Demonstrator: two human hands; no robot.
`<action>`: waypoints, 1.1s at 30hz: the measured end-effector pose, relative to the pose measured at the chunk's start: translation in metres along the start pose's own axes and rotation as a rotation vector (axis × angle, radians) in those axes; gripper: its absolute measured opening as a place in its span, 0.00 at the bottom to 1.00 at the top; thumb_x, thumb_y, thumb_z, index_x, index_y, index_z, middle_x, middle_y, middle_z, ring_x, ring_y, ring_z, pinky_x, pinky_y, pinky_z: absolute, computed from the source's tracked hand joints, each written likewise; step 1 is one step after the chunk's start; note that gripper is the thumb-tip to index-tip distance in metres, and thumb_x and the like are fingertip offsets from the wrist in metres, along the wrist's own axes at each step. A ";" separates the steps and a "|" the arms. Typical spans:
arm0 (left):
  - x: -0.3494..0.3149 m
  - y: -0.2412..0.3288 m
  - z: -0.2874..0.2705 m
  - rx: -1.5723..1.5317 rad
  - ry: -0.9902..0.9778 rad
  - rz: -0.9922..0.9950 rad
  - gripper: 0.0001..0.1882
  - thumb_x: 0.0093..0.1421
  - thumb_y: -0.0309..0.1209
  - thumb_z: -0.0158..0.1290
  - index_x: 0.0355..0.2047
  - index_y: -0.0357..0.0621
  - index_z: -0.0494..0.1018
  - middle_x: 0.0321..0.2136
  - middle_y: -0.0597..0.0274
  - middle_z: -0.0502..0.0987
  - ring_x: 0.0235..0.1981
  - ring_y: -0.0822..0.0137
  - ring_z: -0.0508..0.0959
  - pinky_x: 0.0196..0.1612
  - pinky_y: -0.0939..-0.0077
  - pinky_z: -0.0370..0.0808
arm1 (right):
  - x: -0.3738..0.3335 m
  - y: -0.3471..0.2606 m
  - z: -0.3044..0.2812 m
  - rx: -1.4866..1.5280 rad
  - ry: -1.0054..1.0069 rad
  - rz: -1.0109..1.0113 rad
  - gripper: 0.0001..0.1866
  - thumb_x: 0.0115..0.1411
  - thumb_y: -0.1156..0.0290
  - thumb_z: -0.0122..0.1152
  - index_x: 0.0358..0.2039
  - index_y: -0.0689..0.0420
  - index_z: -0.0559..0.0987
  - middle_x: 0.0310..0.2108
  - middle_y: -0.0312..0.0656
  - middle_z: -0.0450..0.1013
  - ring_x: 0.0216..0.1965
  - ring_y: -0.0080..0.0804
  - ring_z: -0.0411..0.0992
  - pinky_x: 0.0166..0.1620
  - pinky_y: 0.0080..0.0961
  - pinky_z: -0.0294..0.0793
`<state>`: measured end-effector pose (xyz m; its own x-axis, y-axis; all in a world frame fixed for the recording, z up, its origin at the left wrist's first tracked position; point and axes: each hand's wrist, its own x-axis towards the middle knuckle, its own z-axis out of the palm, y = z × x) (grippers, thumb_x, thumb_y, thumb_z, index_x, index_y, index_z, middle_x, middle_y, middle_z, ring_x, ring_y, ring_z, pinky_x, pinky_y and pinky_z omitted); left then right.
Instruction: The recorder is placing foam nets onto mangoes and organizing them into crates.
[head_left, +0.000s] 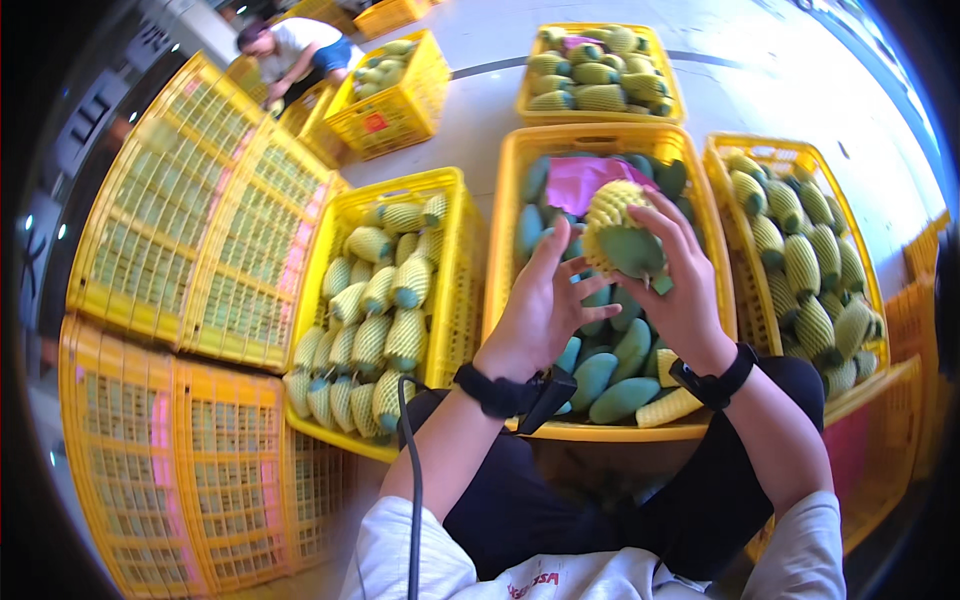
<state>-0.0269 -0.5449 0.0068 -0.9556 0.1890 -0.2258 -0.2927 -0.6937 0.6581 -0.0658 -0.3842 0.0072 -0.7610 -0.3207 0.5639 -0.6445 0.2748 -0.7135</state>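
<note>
In the head view, two bare hands are working above a yellow crate [600, 432] of bare green mangoes, too overlapped to count surely. The right hand [690, 275] is grasping one mango [632, 252] partly covered by one pale yellow foam sleeve [612, 205]; the left hand [532, 305] is holding nothing, its fingers spreading just beside the fruit, and whether they are touching it I cannot tell. The mango is hanging over the middle of that crate, its bare, stemmed end pointing back toward the person and slightly right, its sleeved end facing away, so its long axis is running mostly away from the person with a slight leftward lean. Two loose sleeves [668, 408] are lying at the crate's near right corner, and one purple sheet [575, 185] is covering fruit at its far side. Four crates of sleeved mangoes are standing around: one left [460, 265], one right [742, 250], one beyond [600, 117], and one [390, 125] beside a crouching co-worker [305, 50].
</note>
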 end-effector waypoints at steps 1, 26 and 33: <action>-0.003 0.014 -0.003 -0.032 -0.060 -0.047 0.25 0.57 0.54 0.47 0.45 0.50 0.66 0.39 0.62 0.74 0.39 0.68 0.75 0.40 0.64 0.74 | 0.002 -0.005 0.007 -0.018 0.021 -0.061 0.33 0.38 0.83 0.64 0.49 0.53 0.68 0.56 0.51 0.58 0.54 0.52 0.61 0.52 0.38 0.67; -0.112 0.203 -0.449 1.678 1.318 0.445 0.35 0.38 0.31 0.65 0.48 0.40 0.63 0.38 0.47 0.72 0.42 0.56 0.73 0.45 0.70 0.68 | 0.019 0.033 0.035 -0.255 -0.378 0.050 0.08 0.46 0.83 0.56 0.30 0.63 0.73 0.36 0.46 0.69 0.34 0.43 0.72 0.38 0.30 0.71; -0.097 0.195 -0.445 1.851 1.315 -0.033 0.21 0.48 0.37 0.60 0.40 0.46 0.68 0.37 0.47 0.72 0.39 0.57 0.73 0.43 0.69 0.68 | 0.019 0.046 0.047 -0.297 -0.450 0.078 0.08 0.47 0.83 0.56 0.30 0.63 0.73 0.35 0.46 0.69 0.34 0.42 0.72 0.37 0.30 0.71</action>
<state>0.0230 -1.0078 -0.1621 -0.6377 -0.7670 0.0703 -0.7445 0.6373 0.1989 -0.1064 -0.4204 -0.0352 -0.7423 -0.6279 0.2340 -0.6305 0.5363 -0.5612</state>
